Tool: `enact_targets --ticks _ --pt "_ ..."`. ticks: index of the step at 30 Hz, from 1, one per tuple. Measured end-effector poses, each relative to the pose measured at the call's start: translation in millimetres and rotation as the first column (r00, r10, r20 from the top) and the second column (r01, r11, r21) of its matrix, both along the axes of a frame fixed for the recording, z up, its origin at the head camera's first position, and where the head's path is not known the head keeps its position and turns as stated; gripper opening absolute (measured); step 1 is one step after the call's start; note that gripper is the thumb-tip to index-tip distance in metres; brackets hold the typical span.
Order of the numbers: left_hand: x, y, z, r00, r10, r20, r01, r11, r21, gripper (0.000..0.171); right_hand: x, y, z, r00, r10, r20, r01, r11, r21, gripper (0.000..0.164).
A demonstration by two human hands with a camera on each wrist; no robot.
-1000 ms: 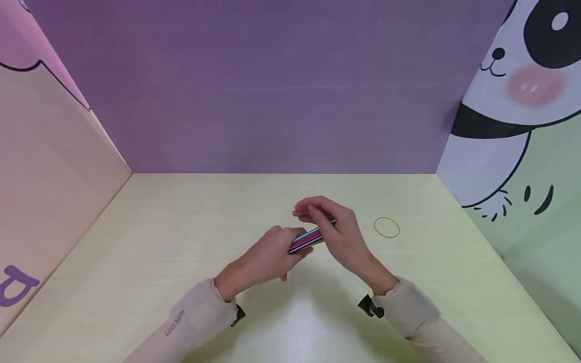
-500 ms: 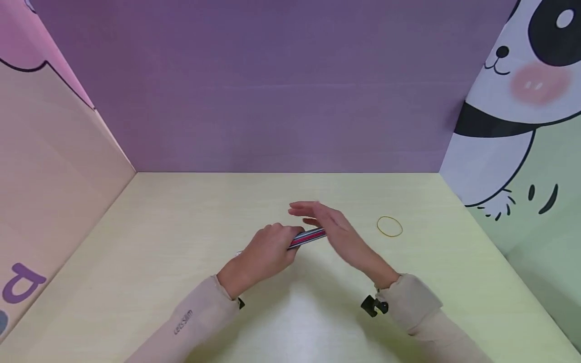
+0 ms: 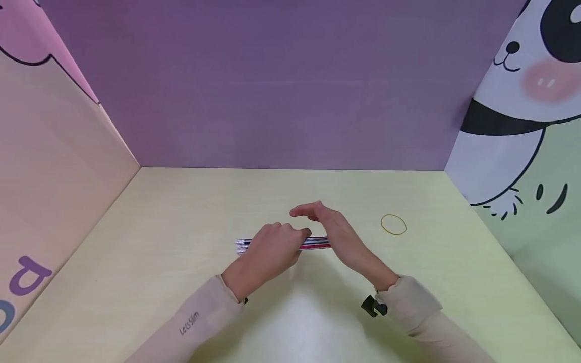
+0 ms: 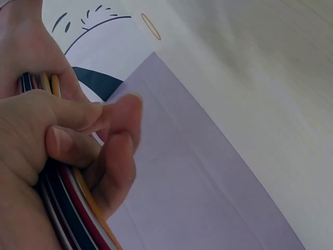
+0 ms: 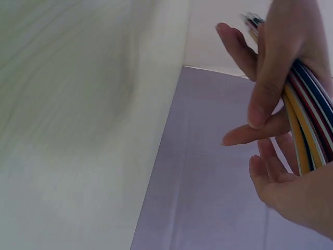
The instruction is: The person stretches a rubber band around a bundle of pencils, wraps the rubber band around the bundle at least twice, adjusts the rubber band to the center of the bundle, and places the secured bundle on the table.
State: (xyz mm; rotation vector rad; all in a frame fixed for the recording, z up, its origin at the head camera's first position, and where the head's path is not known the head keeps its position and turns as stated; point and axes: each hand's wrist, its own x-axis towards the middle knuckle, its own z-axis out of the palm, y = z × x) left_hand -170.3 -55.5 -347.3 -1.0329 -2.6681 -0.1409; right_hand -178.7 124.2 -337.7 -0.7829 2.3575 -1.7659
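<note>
From the head view I can't see the middle of the stick bundle [image 3: 316,244] — the left hand [image 3: 271,253] covers it — and the right hand [image 3: 342,237] hides its right end. The panda drawing [image 3: 497,156] is cut off by the picture's right edge.

Closed behind by a flat purple wall [image 3: 290,85], at left by a pale pink wall [image 3: 54,151] with a purple letter [image 3: 36,270], at right by a pale green wall [image 3: 544,237] with a black-and-white cartoon panda [image 3: 504,96]. Based on a faintly grained cream tabletop [image 3: 181,217], brightest toward the near middle.
</note>
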Motion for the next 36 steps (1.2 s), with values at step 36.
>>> enact_targets --ticks 36 --pt "4.5 2.7 0.8 0.969 0.041 -0.242 -0.057 0.997 -0.057 0.027 -8.5 11.8 12.1 0.990 0.139 0.030 -0.117 0.916 -0.385 0.073"
